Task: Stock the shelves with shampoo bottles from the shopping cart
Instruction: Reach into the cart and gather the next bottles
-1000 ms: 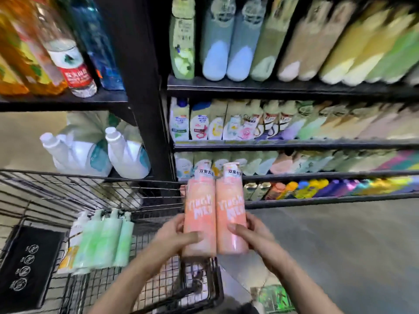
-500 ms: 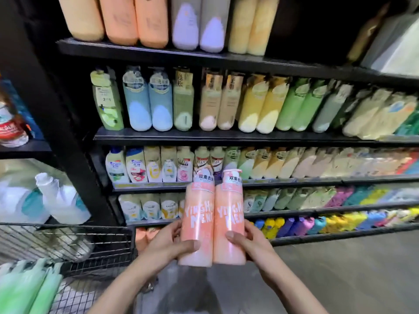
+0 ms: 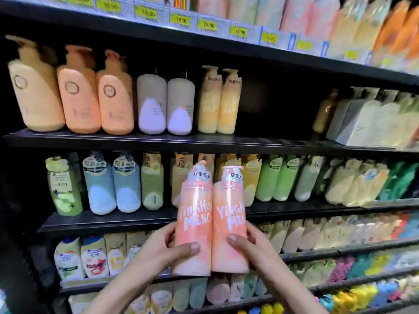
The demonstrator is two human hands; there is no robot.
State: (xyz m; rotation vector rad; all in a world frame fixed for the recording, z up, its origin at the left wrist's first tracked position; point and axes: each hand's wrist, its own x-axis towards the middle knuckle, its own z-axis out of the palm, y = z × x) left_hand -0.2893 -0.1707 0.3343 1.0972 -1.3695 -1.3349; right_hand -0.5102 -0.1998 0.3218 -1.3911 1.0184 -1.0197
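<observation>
change: view off cart, bottles (image 3: 212, 223) raised to shelves
hands: left (image 3: 158, 252), right (image 3: 254, 250) each clamped on one
next: gap (image 3: 272, 109) likely

Two peach-pink pump bottles upright, side by side, touching, held before dark store shelving. Left hand (image 3: 158, 252) grips left bottle (image 3: 193, 225), thumb across lower front. Right hand (image 3: 254, 250) grips right bottle (image 3: 229, 225), thumb likewise on front. White lettering on both bodies, white collar labels near pumps. Behind: upper shelf (image 3: 158, 141) carries orange bottles (image 3: 79, 98), grey-white bottles (image 3: 166, 105), yellow bottles (image 3: 218, 103), then dark gap (image 3: 276, 109) beside them. Yellow price tags (image 3: 180, 20) along shelf edge above. Lower shelves crowded with blue, green, cream bottles; right side blurred.
</observation>
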